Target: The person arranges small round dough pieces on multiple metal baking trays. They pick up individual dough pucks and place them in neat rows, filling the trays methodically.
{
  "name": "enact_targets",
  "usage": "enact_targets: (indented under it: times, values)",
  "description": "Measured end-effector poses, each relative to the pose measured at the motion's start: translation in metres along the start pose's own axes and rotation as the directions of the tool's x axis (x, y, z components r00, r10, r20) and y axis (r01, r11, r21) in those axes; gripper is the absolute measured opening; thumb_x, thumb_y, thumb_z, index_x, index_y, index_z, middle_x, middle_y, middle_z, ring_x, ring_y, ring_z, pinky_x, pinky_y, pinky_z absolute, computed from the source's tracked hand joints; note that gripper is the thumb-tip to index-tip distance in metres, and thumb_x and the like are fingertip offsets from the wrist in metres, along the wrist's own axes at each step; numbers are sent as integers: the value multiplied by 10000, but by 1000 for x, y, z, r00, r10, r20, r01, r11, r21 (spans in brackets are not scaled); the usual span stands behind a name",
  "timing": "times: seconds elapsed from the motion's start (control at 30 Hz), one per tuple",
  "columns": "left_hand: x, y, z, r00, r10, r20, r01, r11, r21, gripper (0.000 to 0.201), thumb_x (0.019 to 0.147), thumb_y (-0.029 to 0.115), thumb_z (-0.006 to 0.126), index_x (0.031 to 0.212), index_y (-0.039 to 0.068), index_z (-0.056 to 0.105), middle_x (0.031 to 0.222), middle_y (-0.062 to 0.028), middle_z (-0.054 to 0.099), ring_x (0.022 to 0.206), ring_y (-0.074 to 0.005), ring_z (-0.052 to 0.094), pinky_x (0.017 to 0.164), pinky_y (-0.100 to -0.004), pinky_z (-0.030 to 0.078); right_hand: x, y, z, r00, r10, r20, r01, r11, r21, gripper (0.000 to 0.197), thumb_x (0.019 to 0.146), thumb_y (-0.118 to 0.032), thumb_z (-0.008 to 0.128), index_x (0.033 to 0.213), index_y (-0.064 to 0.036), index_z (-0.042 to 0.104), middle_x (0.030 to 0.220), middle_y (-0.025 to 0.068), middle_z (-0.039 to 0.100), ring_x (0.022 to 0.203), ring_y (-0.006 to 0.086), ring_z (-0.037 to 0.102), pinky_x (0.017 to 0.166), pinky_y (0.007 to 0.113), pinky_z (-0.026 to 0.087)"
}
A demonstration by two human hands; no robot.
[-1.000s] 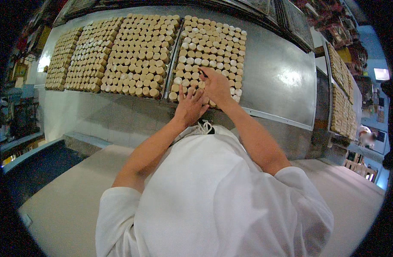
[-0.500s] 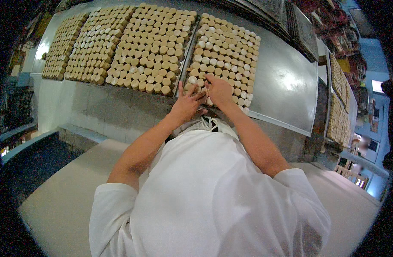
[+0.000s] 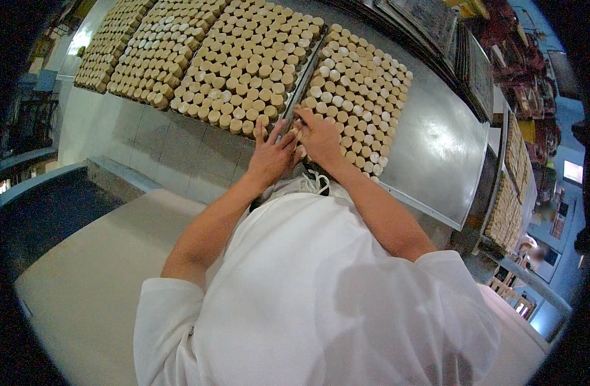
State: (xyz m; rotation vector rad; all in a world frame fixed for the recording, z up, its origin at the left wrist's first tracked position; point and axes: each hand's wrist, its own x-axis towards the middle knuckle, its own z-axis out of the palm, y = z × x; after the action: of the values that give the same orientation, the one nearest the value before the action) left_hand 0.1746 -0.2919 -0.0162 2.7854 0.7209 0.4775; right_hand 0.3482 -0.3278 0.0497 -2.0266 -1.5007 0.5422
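Note:
Small round tan pieces that look like dough [image 3: 349,106], some with whitish tops, stand in tight rows on the nearest right-hand tray. My left hand [image 3: 272,156] lies at that tray's near left corner with its fingers spread, one fingertip reaching the corner pieces of the neighbouring tray [image 3: 248,77]. Beside it, my right hand [image 3: 322,138] is closed, its index finger and thumb bent together over the left edge of the right-hand block. Whatever those fingertips hold is hidden. Both hands are close together, their fingers nearly touching.
More filled trays [image 3: 166,48] stand in a row to the left. Right of the pieces lies a shiny metal surface [image 3: 439,141]. Dark stacked trays [image 3: 430,38] stand behind it, and a rack with similar pieces [image 3: 506,202] at far right. A pale surface [image 3: 102,264] lies at lower left.
The view has turned, and the trays sit further right in it. Relative to them, both hands have shifted left, toward the gap between the two nearest trays.

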Motion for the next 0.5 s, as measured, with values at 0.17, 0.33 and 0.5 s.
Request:
enact_targets:
  times: [0.17,0.33,0.5]
  values:
    - [3,2,-3,985,-19,171,10,999,51,473,1010,443,603,1331,105,687,1489,-17,561,1487,-304,402,1186,-793,104,5,8,-3,994,78,80,-73,995,-63,349,949,-98,607,1286,-145,688,897,210,726,797,404,707,692,486,545]
    - [15,8,-8,985,-10,170,1,999,52,485,1023,469,579,1337,116,688,1509,-27,552,1517,-303,360,1187,-790,99,14,18,-11,999,32,-28,-33,998,-56,395,932,-102,617,1322,-125,672,907,210,739,779,376,719,669,464,549]
    - [31,12,-14,919,-69,388,37,995,89,542,1025,520,552,1365,116,678,1518,-20,548,1535,-301,333,1186,-791,87,18,24,-19,994,50,-93,-40,993,108,397,956,-83,609,1348,-118,663,975,198,761,839,371,736,716,458,569]
